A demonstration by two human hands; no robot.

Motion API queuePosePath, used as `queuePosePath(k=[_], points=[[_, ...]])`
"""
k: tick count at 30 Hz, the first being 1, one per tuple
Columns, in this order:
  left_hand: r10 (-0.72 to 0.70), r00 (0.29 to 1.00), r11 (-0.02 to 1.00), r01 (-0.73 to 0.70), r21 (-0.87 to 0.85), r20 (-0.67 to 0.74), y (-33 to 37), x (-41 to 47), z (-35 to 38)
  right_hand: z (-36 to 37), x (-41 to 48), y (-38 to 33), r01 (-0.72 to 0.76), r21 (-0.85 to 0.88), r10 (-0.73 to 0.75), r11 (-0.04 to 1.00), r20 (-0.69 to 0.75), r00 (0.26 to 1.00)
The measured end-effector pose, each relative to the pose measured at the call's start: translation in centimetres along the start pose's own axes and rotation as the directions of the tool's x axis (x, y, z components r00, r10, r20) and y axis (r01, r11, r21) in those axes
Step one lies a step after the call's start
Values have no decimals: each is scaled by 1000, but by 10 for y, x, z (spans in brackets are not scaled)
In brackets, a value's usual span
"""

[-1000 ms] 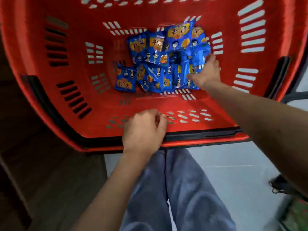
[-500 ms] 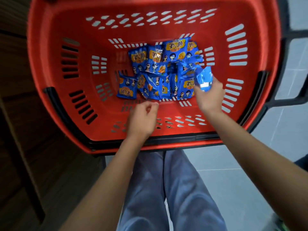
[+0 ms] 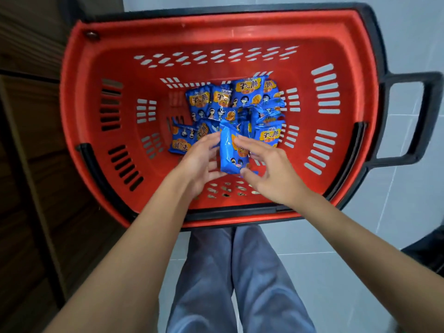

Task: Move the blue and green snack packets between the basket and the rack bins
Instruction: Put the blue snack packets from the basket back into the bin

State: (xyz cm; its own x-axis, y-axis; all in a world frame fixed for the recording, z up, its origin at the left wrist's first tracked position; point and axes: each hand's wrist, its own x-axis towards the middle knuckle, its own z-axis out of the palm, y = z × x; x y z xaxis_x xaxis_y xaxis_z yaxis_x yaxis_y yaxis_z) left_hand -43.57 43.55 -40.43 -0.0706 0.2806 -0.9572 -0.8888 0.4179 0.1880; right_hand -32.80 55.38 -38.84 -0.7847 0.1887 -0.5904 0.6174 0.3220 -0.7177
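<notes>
Presently, item one: red basket (image 3: 96, 116), centre of the frame, slotted walls, black handle (image 3: 430, 116) at the right edge.

Item two: heap of blue packets (image 3: 247, 92), upper centre of the basket floor, overlapping, several face up.

Item three: one held packet (image 3: 229, 152), blue, standing on end between both hands at the frame's centre, just below the heap.

Left grip (image 3: 199, 162): fingers curled round the held packet's left edge, thumb beneath, grasping it.

Right grip (image 3: 271, 176): fingers spread and loose, fingertips resting on the packet's right face, not clasping.

No green packets and no rack bins in sight.

Risks, as I judge them:
- The wrapper looks slick and the hold sits on one edge only. If the right grip comes away before the left closes firmly, the packet likely slips back into the heap.
- A hard squeeze may crush the contents.
- Swinging it out low could catch the near rim, lower centre.
- The bins lie out of view, so the carry starts blind.
</notes>
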Motion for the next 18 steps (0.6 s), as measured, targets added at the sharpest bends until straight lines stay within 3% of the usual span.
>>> queuePosePath(k=[2, 5, 7, 9, 11, 15, 18], points=[[-8, 1000, 999, 9, -39, 23, 1, 5, -2, -3, 9, 0, -37, 100, 37, 994, 0, 999], [23, 1000, 999, -23, 39, -16, -1, 18, -1, -2, 21, 4, -74, 247, 79, 966, -9, 997], [55, 995, 997, -49, 61, -87, -4, 28, -1, 0, 31, 13, -115, 320, 159, 940, -116, 980], [56, 985, 998, -53, 24, -163, -6, 37, -4, 0, 44, 31, -205, 320, 303, 925, -296, 906], [44, 972, 998, -51, -25, -232, -11, 48, -10, -3, 58, 54, -391, 291, 482, 873, -397, 781], [16, 964, 997, -37, -74, -265, -22, 66, -27, 6, 81, 97, -713, 261, 759, 651, -248, 602], [2, 971, 994, -29, -109, -239, -26, 73, -35, 21, 94, 115, -764, 267, 809, 587, -190, 556]])
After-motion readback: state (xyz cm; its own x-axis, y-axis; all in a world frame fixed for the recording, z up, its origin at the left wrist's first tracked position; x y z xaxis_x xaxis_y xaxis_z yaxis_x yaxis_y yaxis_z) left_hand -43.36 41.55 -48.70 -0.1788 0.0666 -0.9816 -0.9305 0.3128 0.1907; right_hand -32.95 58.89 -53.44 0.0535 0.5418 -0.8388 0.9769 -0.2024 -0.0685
